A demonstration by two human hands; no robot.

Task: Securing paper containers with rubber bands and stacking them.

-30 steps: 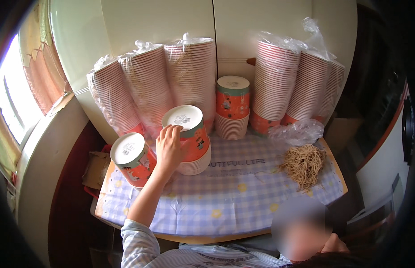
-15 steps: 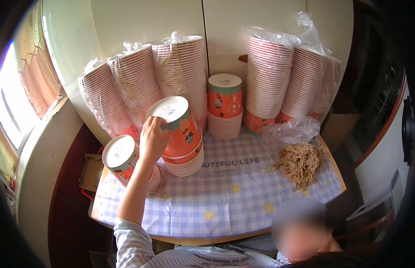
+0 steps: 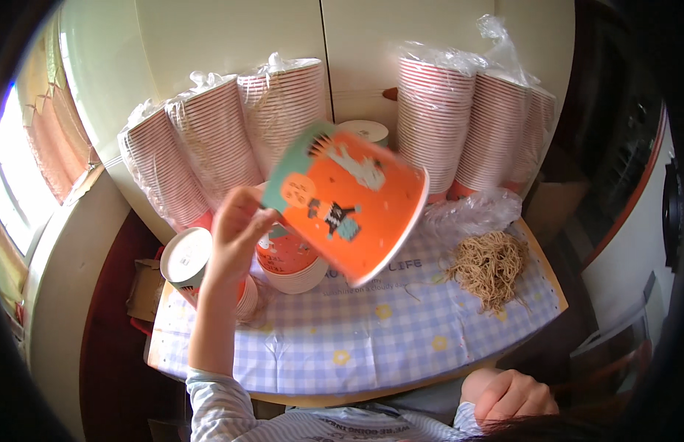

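Note:
My left hand point(image 3: 242, 225) pinches the edge of an orange and green paper bucket point(image 3: 349, 206) by its green end. The bucket is tilted in the air, its white-rimmed wide end toward the lower right. Behind it stands an upside-down bucket stack point(image 3: 289, 261), partly hidden by the lifted bucket. Beside my left wrist is another upside-down stack with a white base point(image 3: 187, 254), partly covered by my arm. At the lower right, my right hand point(image 3: 515, 398) rests against my body with its fingers curled; I see nothing in them.
Tall plastic-wrapped bucket stacks line the back left point(image 3: 220, 129) and back right point(image 3: 434, 121). A further upside-down bucket point(image 3: 365, 131) shows between them. A heap of tan strings point(image 3: 491, 269) and crumpled clear plastic point(image 3: 478, 212) lie on the checked tablecloth point(image 3: 386, 361).
My left hand has lifted the top bucket off the middle-left stack and tipped it to the right, leaving a shorter stack. My right hand shows clearly now; that spot was blurred before.

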